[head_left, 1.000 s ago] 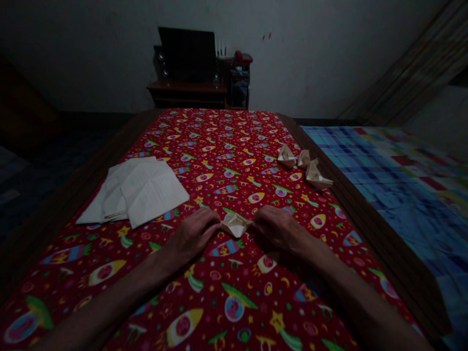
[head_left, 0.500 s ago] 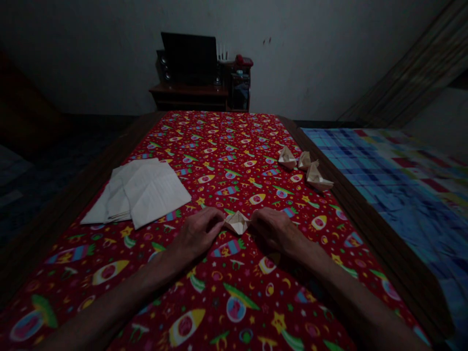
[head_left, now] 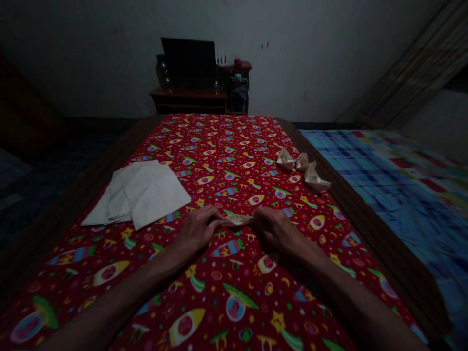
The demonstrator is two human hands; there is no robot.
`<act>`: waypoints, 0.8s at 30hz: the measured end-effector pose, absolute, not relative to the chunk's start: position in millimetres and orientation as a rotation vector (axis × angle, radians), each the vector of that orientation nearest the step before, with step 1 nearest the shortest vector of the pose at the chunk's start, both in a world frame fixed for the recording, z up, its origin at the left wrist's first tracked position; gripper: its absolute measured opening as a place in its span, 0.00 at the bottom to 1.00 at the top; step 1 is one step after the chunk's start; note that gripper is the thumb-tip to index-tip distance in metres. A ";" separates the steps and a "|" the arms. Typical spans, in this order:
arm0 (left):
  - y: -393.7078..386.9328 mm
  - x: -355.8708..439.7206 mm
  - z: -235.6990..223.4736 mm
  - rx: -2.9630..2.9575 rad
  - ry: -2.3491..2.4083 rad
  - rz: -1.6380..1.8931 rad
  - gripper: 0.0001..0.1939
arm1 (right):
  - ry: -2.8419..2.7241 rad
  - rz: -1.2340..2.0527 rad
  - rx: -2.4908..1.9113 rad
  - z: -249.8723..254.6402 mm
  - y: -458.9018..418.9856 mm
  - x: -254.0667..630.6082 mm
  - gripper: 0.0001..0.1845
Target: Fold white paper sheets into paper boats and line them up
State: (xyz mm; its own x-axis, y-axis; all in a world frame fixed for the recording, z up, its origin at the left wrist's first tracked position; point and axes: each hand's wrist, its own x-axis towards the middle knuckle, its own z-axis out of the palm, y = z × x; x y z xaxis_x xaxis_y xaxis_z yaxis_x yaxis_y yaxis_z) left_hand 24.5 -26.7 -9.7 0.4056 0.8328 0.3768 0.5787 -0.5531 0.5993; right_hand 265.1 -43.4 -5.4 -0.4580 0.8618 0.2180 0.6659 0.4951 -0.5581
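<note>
A small folded paper boat (head_left: 238, 221) is stretched between my two hands, low over the red patterned cloth. My left hand (head_left: 200, 225) pinches its left tip between thumb and fingers. On the other side, my right hand (head_left: 275, 226) is closed on the right tip, its fingertips partly hidden behind the hand. The boat looks flattened and elongated, with its middle peak low. Beyond my right hand, three finished-looking paper boats (head_left: 316, 179) stand close together near the table's right edge. Left of my left hand lies a fanned stack of creased paper sheets (head_left: 155, 192).
The red cloth (head_left: 234, 273) with rockets and stars covers a dark wooden table (head_left: 387, 248). At the far end, a black monitor (head_left: 189, 62) and speakers stand on a wooden desk (head_left: 188, 100). A blue checked bedspread (head_left: 351, 165) spreads out on the right.
The paper boat's peak has dropped and its body has become longer and flatter as the hands draw its tips slightly apart. The camera view has shifted slightly.
</note>
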 end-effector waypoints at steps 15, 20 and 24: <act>-36.8 28.0 -10.1 2.422 1.091 0.882 0.04 | -2.337 0.110 -1.076 5.5 -47.9 239.8 0.10; -37.6 30.2 -7.8 2.410 1.138 0.877 0.05 | -2.478 0.243 -1.008 2.9 -47.0 243.6 0.21; -38.0 31.0 -8.1 2.322 1.179 0.899 0.04 | -2.454 0.427 -1.003 -2.4 -46.3 243.8 0.10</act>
